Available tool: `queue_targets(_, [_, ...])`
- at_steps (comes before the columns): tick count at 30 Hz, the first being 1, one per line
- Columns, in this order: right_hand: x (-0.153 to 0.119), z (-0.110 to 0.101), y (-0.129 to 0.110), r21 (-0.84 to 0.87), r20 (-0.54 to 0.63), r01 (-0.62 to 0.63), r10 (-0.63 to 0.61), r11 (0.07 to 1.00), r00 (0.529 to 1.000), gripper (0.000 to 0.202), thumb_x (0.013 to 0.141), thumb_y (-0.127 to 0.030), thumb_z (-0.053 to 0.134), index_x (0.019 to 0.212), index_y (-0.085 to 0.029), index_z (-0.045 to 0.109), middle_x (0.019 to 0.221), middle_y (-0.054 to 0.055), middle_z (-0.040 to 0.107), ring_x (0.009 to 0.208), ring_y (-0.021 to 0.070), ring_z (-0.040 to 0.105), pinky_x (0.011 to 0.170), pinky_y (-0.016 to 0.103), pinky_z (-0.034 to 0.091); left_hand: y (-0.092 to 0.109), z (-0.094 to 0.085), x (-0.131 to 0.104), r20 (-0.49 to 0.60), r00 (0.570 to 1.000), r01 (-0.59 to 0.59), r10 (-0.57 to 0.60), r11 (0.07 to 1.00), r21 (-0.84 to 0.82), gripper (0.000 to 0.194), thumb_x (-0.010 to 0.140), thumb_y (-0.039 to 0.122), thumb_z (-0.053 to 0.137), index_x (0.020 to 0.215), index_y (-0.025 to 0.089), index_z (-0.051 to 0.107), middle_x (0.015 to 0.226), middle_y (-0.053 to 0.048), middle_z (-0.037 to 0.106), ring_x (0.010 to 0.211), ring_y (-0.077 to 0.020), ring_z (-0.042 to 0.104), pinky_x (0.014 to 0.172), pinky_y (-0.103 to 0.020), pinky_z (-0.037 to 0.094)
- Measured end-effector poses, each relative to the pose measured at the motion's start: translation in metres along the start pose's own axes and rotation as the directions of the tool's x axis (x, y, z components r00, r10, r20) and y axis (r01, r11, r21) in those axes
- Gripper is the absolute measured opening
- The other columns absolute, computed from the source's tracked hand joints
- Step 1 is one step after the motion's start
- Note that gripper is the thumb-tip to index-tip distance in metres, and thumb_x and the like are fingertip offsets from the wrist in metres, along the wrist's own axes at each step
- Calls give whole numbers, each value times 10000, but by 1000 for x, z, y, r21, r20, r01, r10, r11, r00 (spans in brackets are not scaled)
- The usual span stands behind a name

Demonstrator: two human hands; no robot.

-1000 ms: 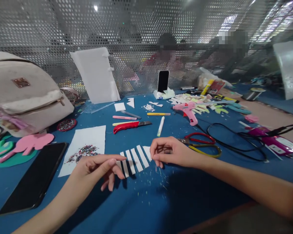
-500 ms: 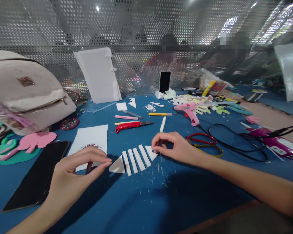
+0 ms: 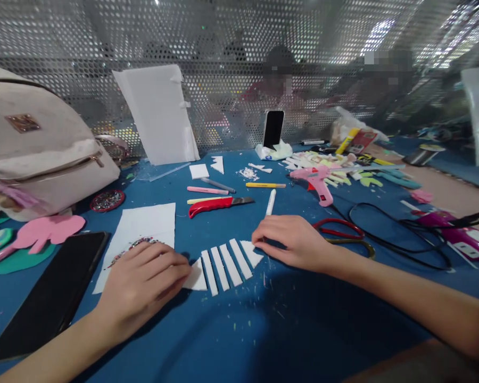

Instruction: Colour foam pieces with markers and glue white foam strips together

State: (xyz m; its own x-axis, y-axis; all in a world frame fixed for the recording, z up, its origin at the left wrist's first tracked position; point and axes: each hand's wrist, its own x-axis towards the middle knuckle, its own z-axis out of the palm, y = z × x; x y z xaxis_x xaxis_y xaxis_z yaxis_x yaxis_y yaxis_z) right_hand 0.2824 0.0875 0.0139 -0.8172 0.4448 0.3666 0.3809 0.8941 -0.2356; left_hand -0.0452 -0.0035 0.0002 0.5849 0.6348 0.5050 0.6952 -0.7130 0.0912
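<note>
Possibly, a nudge from the left hand (image 3: 143, 279), its grip unclear, skews the white strips (image 3: 230, 265); the right hand's (image 3: 297, 242) grip looks together.

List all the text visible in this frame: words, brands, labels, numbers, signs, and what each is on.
No text reads clearly.
Metal plate on the backpack: marking too blurred.
Yellow pen: small dark print, too small.
Soft white packet under the upright phone: blue mark, illegible.
Red packet: blurred.
Purple device: a dark shape resembling an "8"; I cannot tell whether it is a character.
</note>
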Motion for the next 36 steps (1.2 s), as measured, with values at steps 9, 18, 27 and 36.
queue_targets(9, [0,1,8,-33,10,-3,4,999,1000,183,1032,-247,513,944,-183,661,855,23,702,775,139,623,722,254,438,1,7,1,22,998,-51,51,998,39,158,1023,145,520,995,213,661,974,3,738,927,-195,604,854,-357,398])
queue_targets(18, [-1,1,11,-52,23,29,-28,998,999,187,1036,-250,498,971,-182,660,856,41,702,782,147,622,726,263,444,-1,8,0,133,990,-58,44,993,107,206,1027,179,501,1012,243,696,1048,12,740,996,-203,617,866,-376,414])
queue_targets(27, [-4,1,15,-123,14,48,-47,991,999,198,1039,-247,490,977,-185,668,882,41,708,786,154,622,724,277,442,-1,9,4,129,987,-109,94,987,115,226,1008,125,480,980,211,687,1050,-13,735,980,-226,629,875,-391,408])
queue_targets(36, [-6,3,15,-137,50,79,-72,987,996,185,1042,-251,481,1007,-186,651,906,48,706,816,163,610,737,279,438,1,13,0,95,986,-156,139,967,202,297,1035,99,423,938,211,680,986,-5,748,976,-214,623,866,-396,409])
